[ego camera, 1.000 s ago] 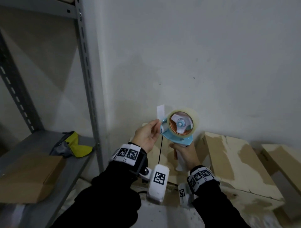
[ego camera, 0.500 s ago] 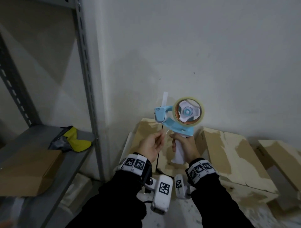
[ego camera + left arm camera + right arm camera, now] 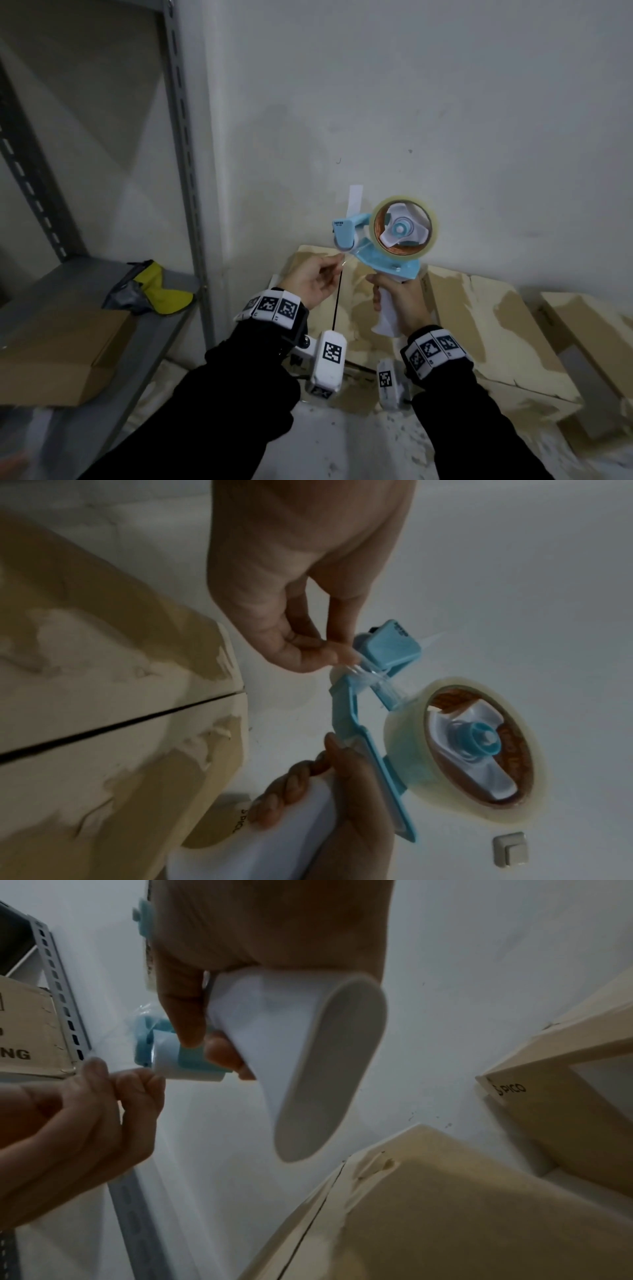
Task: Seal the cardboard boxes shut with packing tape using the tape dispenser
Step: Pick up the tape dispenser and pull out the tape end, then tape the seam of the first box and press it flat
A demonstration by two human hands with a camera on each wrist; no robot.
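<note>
Gripping the white plastic handle of the light-blue hand-held tape dispenser [image 3: 373, 246], the right hand [image 3: 400, 301] has its fingers wrapped fully round the handle and holds the tool upright in the air in front of the pale wall [image 3: 411, 102]. Roll of clear packing tape [image 3: 406, 228] sits on the dispenser's hub, white three-spoke core facing the head camera. Left hand [image 3: 313, 282] is pinched together, thumb against fingertip [image 3: 322, 653], on the loose clear tape end [image 3: 356, 669] just beside the dispenser's front roller; the strip looks crumpled there. Below both hands lies a beige cardboard box with patchy torn surface [image 3: 318, 291], flaps meeting at a dark centre seam, untaped. Second similar beige box [image 3: 486, 329] lies just beside it to the right, a third [image 3: 589, 325] further right. Grey metal shelf [image 3: 68, 281] at left carries a plain brown cardboard box [image 3: 54, 349] and a yellow-and-grey crumpled item [image 3: 154, 291], identity unclear.
</note>
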